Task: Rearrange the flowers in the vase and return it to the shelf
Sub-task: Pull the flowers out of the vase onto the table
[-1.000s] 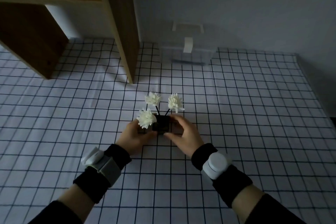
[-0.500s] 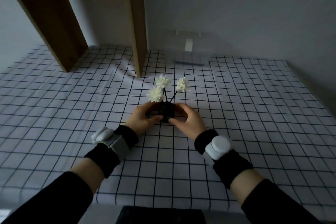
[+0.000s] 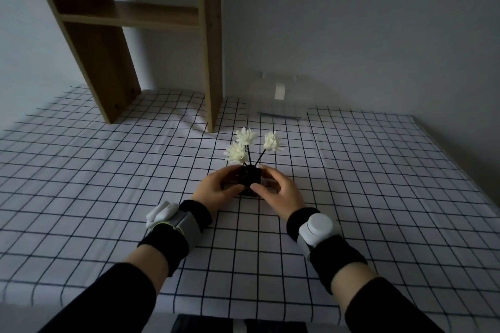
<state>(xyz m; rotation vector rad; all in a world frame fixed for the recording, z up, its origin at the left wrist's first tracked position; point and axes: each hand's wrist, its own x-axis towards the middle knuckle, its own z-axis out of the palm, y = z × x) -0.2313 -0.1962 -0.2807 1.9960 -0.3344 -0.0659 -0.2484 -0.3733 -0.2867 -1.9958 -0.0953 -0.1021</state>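
Note:
A small black vase (image 3: 251, 178) stands on the checked tablecloth near the table's middle. Three white flowers (image 3: 245, 143) on dark stems rise from it, two leaning left and one leaning right. My left hand (image 3: 216, 192) cups the vase's left side and my right hand (image 3: 278, 193) cups its right side, fingers curled around it. The wooden shelf (image 3: 151, 15) stands at the back left, its board well above the table.
A clear plastic box (image 3: 278, 100) with a white latch sits against the back wall, right of the shelf's upright (image 3: 212, 62). The checked cloth (image 3: 378, 184) covers the whole table, whose front edge lies just below my forearms.
My head has tilted up, so more of the shelf and the table's front edge show. Both hands stay around the vase, which looks to be in the same spot.

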